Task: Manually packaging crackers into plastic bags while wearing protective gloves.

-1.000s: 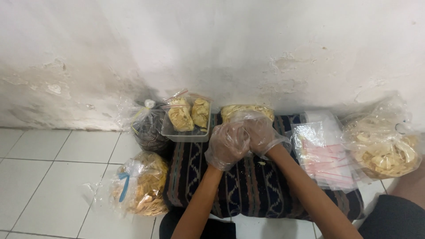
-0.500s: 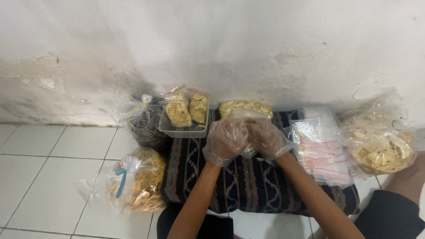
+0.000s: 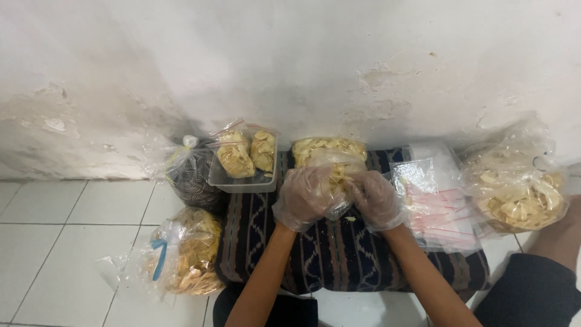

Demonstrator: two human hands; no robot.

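Both gloved hands, left hand (image 3: pixel 301 197) and right hand (image 3: pixel 376 198), clamped a chip bag (image 3: pixel 336 181) over the cushion's (image 3: pixel 339 254) back edge; squeezing harder risked crushed chips.

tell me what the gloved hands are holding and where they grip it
Both hands, left hand and right hand, grip a small clear plastic bag of pale yellow chips by its two sides.

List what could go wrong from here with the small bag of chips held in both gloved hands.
1. The small clear plastic bag of pale chips sits squeezed between the left hand and right hand; brittle chips may crack.
2. A crumb already lies on the dark patterned cloth; more may spill.
3. The loose thin gloves could snag in the bag's top.
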